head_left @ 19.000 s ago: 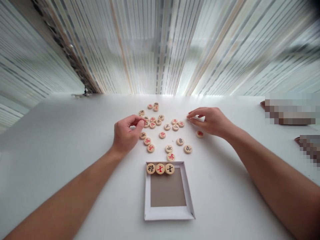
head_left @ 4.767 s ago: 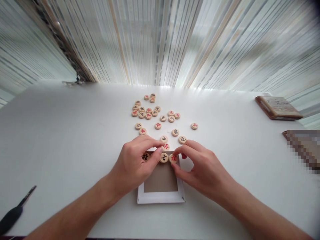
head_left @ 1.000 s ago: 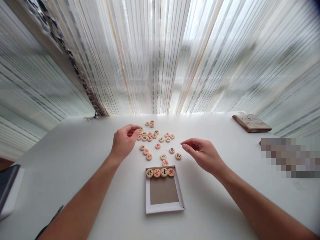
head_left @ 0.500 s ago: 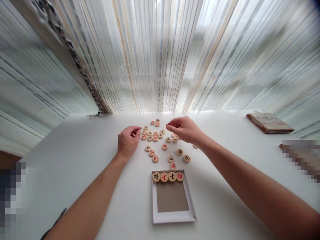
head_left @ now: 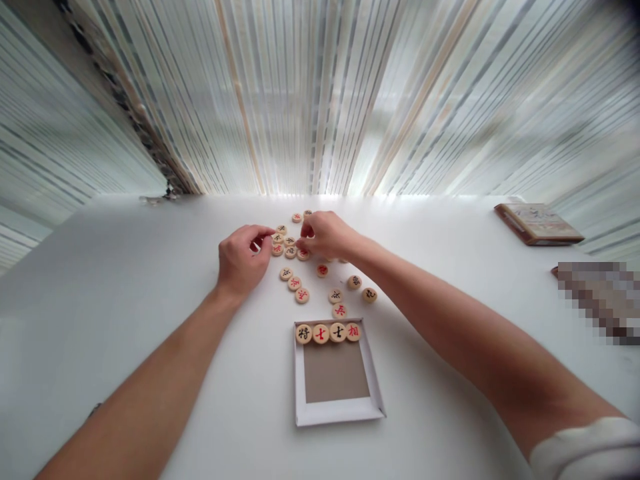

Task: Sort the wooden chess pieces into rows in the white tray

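Round wooden Chinese chess pieces with red or black characters lie in a loose cluster on the white table. My left hand (head_left: 245,260) is at the cluster's left side, thumb and forefinger curved and apart, fingertips beside a black-lettered piece (head_left: 278,238). Over the right part of the cluster is my right hand (head_left: 327,233), fingers bent down and slightly apart near a red-lettered piece (head_left: 303,254). It hides several pieces behind it. Nearer me, a shallow white box (head_left: 340,412) holds a row of pieces along its far edge, among them a red one (head_left: 321,334).
A flat brown-edged box (head_left: 540,224) lies at the far right of the table, with a blurred-out object (head_left: 595,300) in front of it. Striped sheer curtains (head_left: 300,100) hang behind the table (head_left: 425,413).
My right hand has moved left across the pieces, closer to my left hand. My left hand stays beside the cluster. The whole view has shifted slightly.
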A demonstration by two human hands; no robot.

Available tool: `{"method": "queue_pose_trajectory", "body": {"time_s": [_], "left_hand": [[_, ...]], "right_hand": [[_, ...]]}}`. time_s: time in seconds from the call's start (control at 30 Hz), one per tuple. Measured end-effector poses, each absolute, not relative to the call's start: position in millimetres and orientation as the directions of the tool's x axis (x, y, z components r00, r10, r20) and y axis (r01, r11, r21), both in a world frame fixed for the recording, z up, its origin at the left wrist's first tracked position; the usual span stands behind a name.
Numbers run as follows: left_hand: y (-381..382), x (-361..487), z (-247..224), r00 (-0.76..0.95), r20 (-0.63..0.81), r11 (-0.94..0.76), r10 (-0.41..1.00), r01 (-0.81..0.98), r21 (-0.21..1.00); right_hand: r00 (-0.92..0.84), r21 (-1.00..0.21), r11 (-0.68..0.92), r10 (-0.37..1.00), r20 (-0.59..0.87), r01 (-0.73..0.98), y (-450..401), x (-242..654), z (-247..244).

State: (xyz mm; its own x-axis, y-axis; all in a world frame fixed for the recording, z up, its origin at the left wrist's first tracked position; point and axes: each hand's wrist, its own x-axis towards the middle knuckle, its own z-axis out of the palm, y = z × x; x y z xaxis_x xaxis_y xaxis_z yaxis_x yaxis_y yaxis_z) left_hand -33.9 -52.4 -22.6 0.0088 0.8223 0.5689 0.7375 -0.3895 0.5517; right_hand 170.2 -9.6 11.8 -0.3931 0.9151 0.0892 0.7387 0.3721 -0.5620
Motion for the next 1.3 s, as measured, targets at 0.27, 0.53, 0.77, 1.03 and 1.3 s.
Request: {"method": "queue_pose_trajectory", "body": {"time_s": [0.27,0.53,0.77,1.03,1.3], "left_hand": [[-57.0,-32.3,-21.5,0.002,0.625,-0.446,0.78,0.702,0.555],[-98.6,6.7,0.8,0.147,0.434,-0.454,0.889,0.408,0.792],[-151.7,39.9,35.8,0.458,0.043,-0.099,0.888,0.101,0.99],[-170.8,44.8,27.7,0.399,-0.025,0.054,0.917,-0.061,0.997],[-180.9,46.7,27.8,0.385,-0.024,0.06,0.923,-0.083,0.995]], "right_hand": [[-0.187,-0.831,0.229,0.97,0.153,0.507,-33.5,202.3,23.5],[-0.163,-0.993,-0.105,0.982,-0.095,-0.055,-138.2,259.4,14.9],[-0.22,-0.889,-0.193,0.97,-0.107,-0.416,-172.3,239.1,11.4],[-0.245,-0.876,-0.24,0.958,-0.146,-0.417,-186.9,238.6,3.0],[-0.204,-0.901,-0.168,0.975,-0.091,-0.4,-192.5,239.7,2.7]]}}
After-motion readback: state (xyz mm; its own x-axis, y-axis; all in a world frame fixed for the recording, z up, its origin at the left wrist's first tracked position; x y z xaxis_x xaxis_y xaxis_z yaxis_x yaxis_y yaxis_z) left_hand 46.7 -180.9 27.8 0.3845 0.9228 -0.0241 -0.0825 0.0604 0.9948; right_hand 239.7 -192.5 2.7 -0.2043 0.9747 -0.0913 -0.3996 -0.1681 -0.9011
